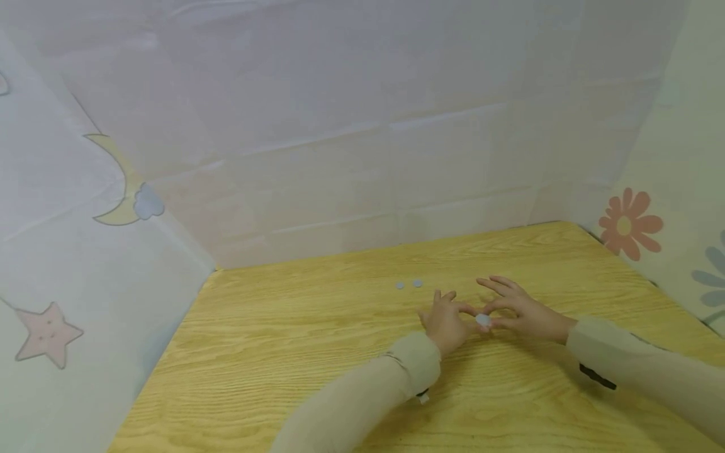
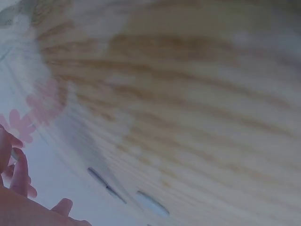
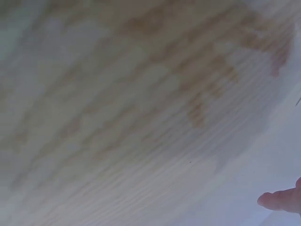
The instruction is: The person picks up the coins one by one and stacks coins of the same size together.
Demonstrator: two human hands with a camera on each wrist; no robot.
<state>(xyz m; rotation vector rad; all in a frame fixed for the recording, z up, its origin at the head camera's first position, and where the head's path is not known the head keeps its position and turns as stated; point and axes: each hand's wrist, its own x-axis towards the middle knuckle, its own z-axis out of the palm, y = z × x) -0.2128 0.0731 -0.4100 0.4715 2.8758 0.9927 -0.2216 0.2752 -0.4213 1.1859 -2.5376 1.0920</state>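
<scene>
A small pale round disc is held just above the wooden table between both hands. My left hand pinches its left side with thumb and index finger, the other fingers spread. From the right, my right hand pinches the same disc, its remaining fingers extended. In the left wrist view, part of the left hand shows at the lower left corner, with a sliver of the disc between fingertips. Only a finger of the right hand appears in the right wrist view; the disc is out of sight there.
Two more small pale discs, a left one and a right one, lie side by side on the wooden table, beyond the hands. A pale sheet rises along the table's back edge. Printed sheets stand at both sides.
</scene>
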